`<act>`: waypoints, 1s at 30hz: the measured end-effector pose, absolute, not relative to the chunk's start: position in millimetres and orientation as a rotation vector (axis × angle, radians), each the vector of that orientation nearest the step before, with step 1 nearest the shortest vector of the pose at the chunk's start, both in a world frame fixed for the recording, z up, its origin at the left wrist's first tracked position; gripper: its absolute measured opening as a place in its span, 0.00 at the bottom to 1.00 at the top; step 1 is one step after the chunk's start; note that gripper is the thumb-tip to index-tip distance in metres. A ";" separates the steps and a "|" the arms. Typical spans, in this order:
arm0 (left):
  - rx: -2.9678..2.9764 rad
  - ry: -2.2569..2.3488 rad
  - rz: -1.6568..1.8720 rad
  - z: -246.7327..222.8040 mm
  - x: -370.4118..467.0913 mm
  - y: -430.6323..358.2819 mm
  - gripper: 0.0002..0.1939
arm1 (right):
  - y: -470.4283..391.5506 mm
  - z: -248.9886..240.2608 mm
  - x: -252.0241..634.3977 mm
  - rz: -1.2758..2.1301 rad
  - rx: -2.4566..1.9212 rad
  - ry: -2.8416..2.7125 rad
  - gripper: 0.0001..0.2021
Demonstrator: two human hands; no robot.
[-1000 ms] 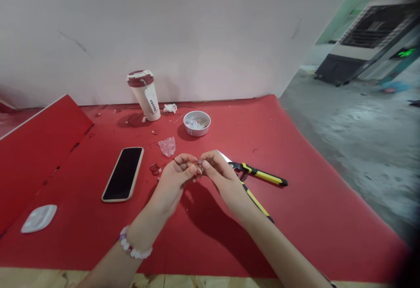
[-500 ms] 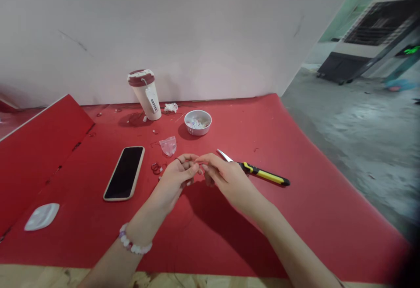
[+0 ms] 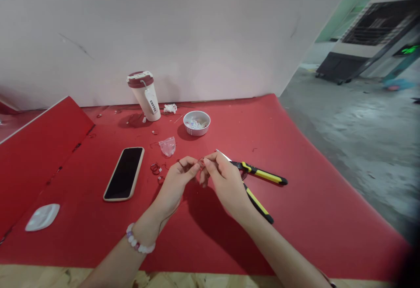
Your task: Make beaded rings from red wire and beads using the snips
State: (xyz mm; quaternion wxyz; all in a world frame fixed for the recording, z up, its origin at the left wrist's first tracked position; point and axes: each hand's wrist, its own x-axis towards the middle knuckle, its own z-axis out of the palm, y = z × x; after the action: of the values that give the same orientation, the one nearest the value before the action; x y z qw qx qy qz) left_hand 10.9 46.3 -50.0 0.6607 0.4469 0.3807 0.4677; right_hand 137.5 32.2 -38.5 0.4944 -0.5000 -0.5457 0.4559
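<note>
My left hand (image 3: 179, 179) and my right hand (image 3: 220, 175) meet fingertip to fingertip just above the red table. Both are closed in a pinch on a thin dark-red cord (image 3: 201, 160), whose far details are too small to make out. A dark strand also runs down beside my left wrist. Pliers-like cutters (image 3: 262, 174) with yellow-and-black handles lie partly behind my right hand, their pale blade tip showing above it. Small loops of dark-red cord (image 3: 155, 168) lie to the left of my left hand. A small clear plastic bag (image 3: 167, 146) lies just beyond it.
A white perforated bowl (image 3: 197, 129) with small beads stands beyond my hands. Near the wall are a tilted-looking coffee cup (image 3: 147, 100) and crumpled white paper (image 3: 170, 108). A phone (image 3: 124, 174) and a white dish (image 3: 42, 217) lie left, beside a red upright panel (image 3: 42, 148).
My right hand has shifted slightly and its fingers have drawn in, the pinch now showing the cord. More of the cutters' lower handle has come into sight.
</note>
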 end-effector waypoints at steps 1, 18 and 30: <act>0.992 0.838 1.067 -50.1 11.7 45.8 0.08 | 31.5 -39.8 135.7 1.143 -1.182 -1.283 0.10; 0.798 0.687 1.057 -48.1 15.7 39.8 0.15 | 27.2 -44.7 128.3 1.207 -1.091 -1.186 0.06; 0.811 0.872 1.267 -47.8 22.0 37.9 0.09 | 22.8 -50.7 121.7 1.142 -1.098 -1.102 0.07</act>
State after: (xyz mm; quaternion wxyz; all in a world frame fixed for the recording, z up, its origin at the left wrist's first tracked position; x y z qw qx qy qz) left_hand 22.0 37.9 -47.8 0.6451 0.3565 0.3831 0.5568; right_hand 121.7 22.8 -50.7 0.5695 -0.4679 -0.4693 0.4863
